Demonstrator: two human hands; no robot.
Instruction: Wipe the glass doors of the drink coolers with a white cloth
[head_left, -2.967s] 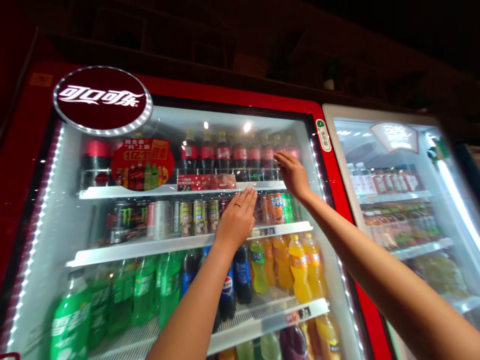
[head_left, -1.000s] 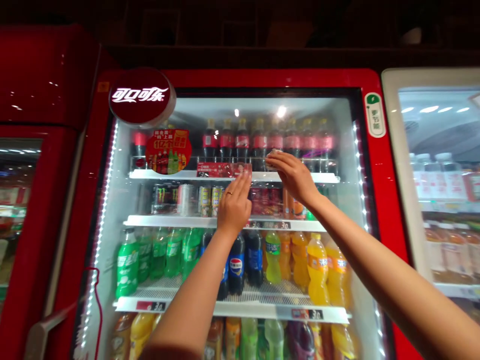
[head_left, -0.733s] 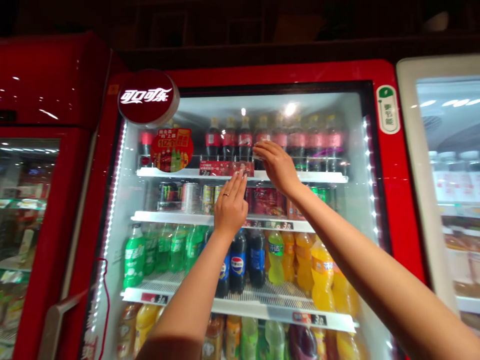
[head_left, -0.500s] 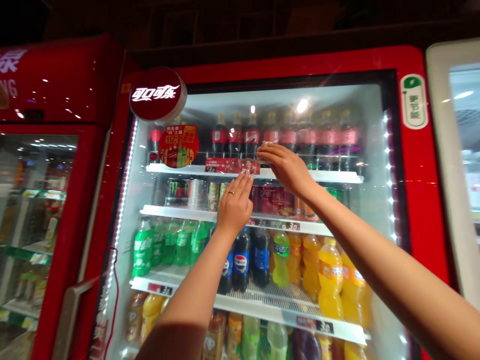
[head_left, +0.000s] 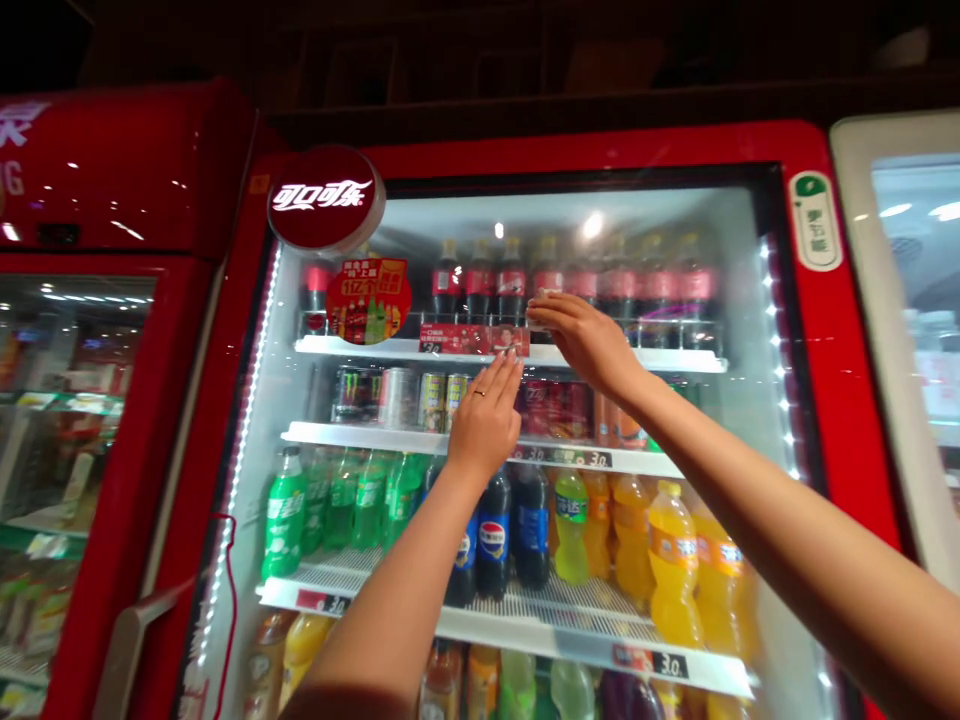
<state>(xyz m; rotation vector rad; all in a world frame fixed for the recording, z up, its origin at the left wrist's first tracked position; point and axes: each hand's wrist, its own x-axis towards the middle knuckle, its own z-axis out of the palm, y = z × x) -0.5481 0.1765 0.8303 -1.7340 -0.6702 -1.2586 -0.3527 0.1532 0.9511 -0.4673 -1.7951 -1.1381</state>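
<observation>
My left hand [head_left: 487, 415] is raised to the front of the red drinks cooler [head_left: 806, 350], fingers stretched out flat and a ring on one of them. Its fingertips are at the lower edge of a red label strip [head_left: 469, 339] in front of the top shelf. My right hand [head_left: 589, 335] is just past the strip's right end, back of the hand upward, fingers extended and slightly bent. A small pale patch shows at its fingertips; what it is I cannot make out. Behind the hands, cola bottles [head_left: 512, 280] line the top shelf. Whether either hand touches the glass is unclear.
Below are cans [head_left: 433, 400], green soda bottles [head_left: 284, 515], Pepsi bottles [head_left: 493, 537] and orange drinks [head_left: 673, 550]. A round sticker [head_left: 369, 300] and a round sign [head_left: 327, 200] are at the upper left. Another red cooler [head_left: 112, 180] stands left, a pale one [head_left: 862, 300] right.
The view has shifted a little, so the cooler and both hands appear slightly lower and the hands farther right. Against the label strip, both hands keep nearly the same place.
</observation>
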